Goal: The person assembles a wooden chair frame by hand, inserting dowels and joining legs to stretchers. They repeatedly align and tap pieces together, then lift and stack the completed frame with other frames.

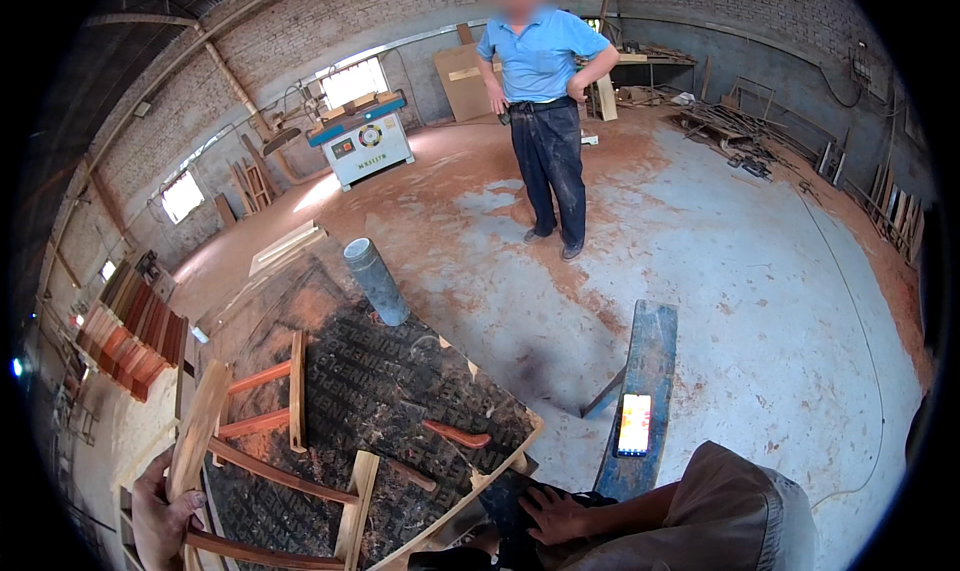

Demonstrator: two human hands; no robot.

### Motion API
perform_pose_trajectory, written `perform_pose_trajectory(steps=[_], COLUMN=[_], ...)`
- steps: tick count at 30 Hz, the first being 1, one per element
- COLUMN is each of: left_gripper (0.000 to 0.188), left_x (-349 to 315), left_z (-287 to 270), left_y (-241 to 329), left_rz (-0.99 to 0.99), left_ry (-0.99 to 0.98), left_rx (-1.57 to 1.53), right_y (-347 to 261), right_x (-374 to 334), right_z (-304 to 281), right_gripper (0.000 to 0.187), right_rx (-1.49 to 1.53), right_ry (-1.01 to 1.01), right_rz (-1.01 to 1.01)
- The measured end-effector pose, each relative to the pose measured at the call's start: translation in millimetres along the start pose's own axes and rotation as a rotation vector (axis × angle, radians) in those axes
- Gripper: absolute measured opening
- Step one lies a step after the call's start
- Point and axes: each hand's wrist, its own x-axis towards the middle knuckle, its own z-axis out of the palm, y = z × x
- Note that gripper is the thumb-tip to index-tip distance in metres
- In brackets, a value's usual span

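left hand [165, 506]: i'm gripping a pale-and-reddish wooden frame [285, 474] on the black-topped bench [400, 371] | right hand [555, 514]: i'm resting it, splayed flat, on my dark-trousered leg [507, 499]

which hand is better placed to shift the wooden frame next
Probably the left: the left hand grips the wooden frame at its left side, while the right hand lies spread out, apart from it.

Wooden frame [280, 475] cut off at lower edge, standing person [545, 66] with blurred head, phone [635, 426] screen details too small to tell
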Motion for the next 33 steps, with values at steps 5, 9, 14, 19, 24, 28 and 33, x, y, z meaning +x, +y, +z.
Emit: perform_pose_trajectory(steps=[5, 9, 14, 19, 24, 28, 33], left_gripper=[0.110, 0.108, 0.106, 0.104, 0.099, 0.085, 0.076], left_x=[-1, -2, -2, -3, -1, 1, 3], left_z=[4, 2, 2, 0, 3, -3, -7], left_y=[7, 1, 8, 10, 10, -6, -6], left_rz=[-0.033, -0.002, -0.043, -0.052, -0.026, -0.041, -0.083], left_ry=[0.006, 0.012, -0.013, -0.013, -0.034, -0.036, -0.082], left_rx=[0.003, -0.030, -0.032, -0.076, -0.072, -0.084, -0.126], right_y=[-2, -2, -4, -2, 1, -2, 1], right_x=[-3, -1, -4, 0, 1, 1, -1], right_z=[-3, -2, -4, -3, 1, -1, 8], right_gripper=[0.084, 0.084, 0.084, 0.083, 0.083, 0.084, 0.086], right_rx=[0.001, 0.007, -0.006, 0.003, -0.017, -0.028, -0.035], right_ry=[-0.011, -0.009, -0.002, 0.019, 0.034, 0.030, 0.105], right_rz=[0.019, 0.013, 0.022, -0.018, -0.007, -0.011, -0.002])
